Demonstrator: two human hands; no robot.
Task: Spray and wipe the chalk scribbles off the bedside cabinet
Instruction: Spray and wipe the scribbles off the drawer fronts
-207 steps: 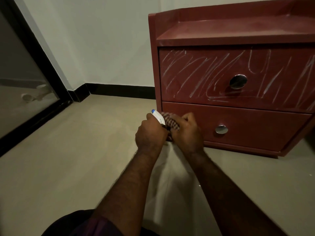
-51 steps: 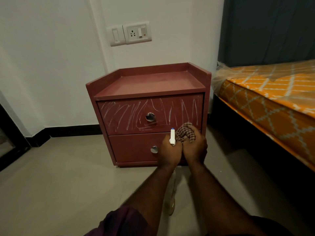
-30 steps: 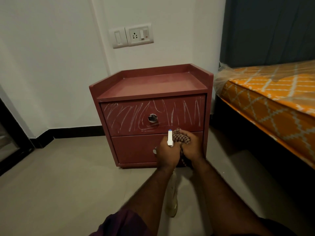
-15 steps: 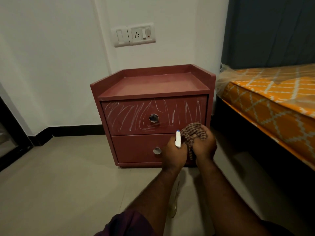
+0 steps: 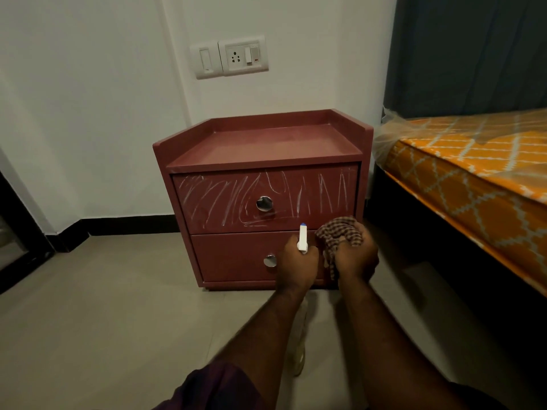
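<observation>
A red bedside cabinet stands against the wall with two drawers. White chalk scribbles cover the upper drawer front around its round metal knob. My left hand grips a spray bottle whose white nozzle with a blue tip points up toward the cabinet; the bottle body hangs below my wrist. My right hand holds a bunched checked cloth beside it. Both hands are in front of the lower drawer's right half, apart from the cabinet.
A bed with an orange patterned mattress wrapped in plastic stands close on the right. A dark curtain hangs behind it. A switch and socket plate sits on the wall above. A dark door frame is at the left. Beige tile floor lies around.
I have backed away from the cabinet since the earliest frame, so all of it shows. Over the last second both hands drifted slightly right and up, holding the bottle and cloth throughout.
</observation>
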